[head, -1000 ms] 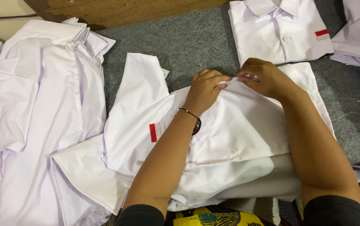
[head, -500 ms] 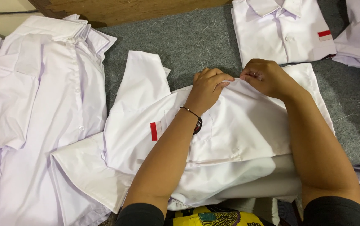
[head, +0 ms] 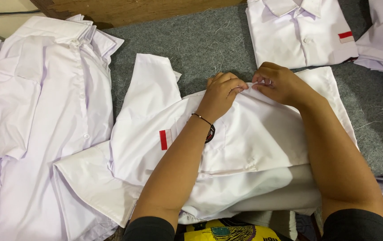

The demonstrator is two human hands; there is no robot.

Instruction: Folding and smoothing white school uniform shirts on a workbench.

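Fingers [head: 236, 87] of my left hand [head: 220, 96] are curled and pinch the top edge of the white cotton short-sleeved shirt [head: 254, 134], and the right hand [head: 280, 85] pinches the same edge just beside it, the fingertips almost touching. Both hands are clenched on cloth, not released. I see the shirt lying flat on the grey felt-covered table [head: 200, 44], directly in front of me, with a small red-and-white patch [head: 165, 139] on its chest. I judge the cloth as light, thin and soft; it folds easily and will not keep shape, so I would take it at the firm seam or collar edge, with both hands. A pile of similar white shirts [head: 40, 125] lies at the left, touching the sleeve. Another folded white shirt [head: 298, 35] lies behind, near my right hand.
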